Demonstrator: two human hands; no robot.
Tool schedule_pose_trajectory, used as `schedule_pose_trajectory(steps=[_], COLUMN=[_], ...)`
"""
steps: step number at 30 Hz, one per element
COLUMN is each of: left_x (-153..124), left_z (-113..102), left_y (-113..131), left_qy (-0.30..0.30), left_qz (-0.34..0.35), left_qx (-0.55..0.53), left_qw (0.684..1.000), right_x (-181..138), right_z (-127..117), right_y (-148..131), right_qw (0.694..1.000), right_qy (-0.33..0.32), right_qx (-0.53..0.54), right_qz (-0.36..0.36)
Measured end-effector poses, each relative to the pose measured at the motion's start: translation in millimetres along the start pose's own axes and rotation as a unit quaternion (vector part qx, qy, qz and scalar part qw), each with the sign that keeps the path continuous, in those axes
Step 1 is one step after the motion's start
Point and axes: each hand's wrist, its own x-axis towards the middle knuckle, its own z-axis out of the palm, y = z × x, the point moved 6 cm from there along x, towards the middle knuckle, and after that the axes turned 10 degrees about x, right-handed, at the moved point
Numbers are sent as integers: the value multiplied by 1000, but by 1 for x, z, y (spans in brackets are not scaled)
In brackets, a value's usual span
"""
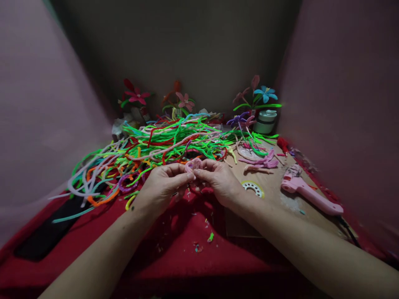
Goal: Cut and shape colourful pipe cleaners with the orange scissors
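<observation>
Both hands meet over the front edge of a heap of coloured pipe cleaners (174, 139). Between the fingertips is a light pink pipe cleaner (193, 165), bent into a small loop. My left hand (163, 180) pinches it from the left with thumb and forefinger. From the right, my right hand (220, 178) grips the same piece, thumb pressed near the other thumb. The lower part of the loop is hidden behind the fingers.
A pink glue gun (311, 195) lies on a cardboard sheet (274, 220) at right, near a white holed disc (252, 189). A black phone-like slab (46, 232) is at left. Pipe-cleaner flowers (265, 94) and a lidded jar (265, 121) stand behind. Scraps dot the red cloth (187, 257).
</observation>
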Motion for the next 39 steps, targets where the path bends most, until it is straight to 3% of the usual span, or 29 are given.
schedule_pose_trajectory(steps=[4, 8, 13, 17, 20, 24, 28, 33, 39], left_x=[-2, -3, -5, -6, -4, -3, -4, -4, 2], left_z=[-3, -6, -4, -1, 3, 8, 12, 9, 7], left_y=[9, 14, 13, 17, 17, 11, 7, 8, 5], left_qy=[70, 126, 97, 63, 22, -44, -92, -48, -27], left_qz=[67, 166, 199, 212, 192, 113, 57, 49, 39], left_qx=[121, 239, 333, 394, 349, 168, 77, 90, 88], left_qw=[988, 948, 916, 892, 917, 978, 991, 994, 995], right_x=[0, 0, -1, 0, 0, -1, 1, 3, 1], right_z=[1, 1, 4, 4, 2, 0, -3, -7, -9], right_y=[4, 3, 2, 0, -5, -8, -8, -4, -9], right_qw=[999, 999, 999, 1000, 999, 999, 1000, 1000, 999], right_qy=[1, -22, -46, -18, 5, -1, -12, 1, 39], right_qx=[19, 8, -9, -19, -40, -20, 10, 16, -6], right_qz=[33, 28, 22, 4, -23, -27, -6, 13, -23])
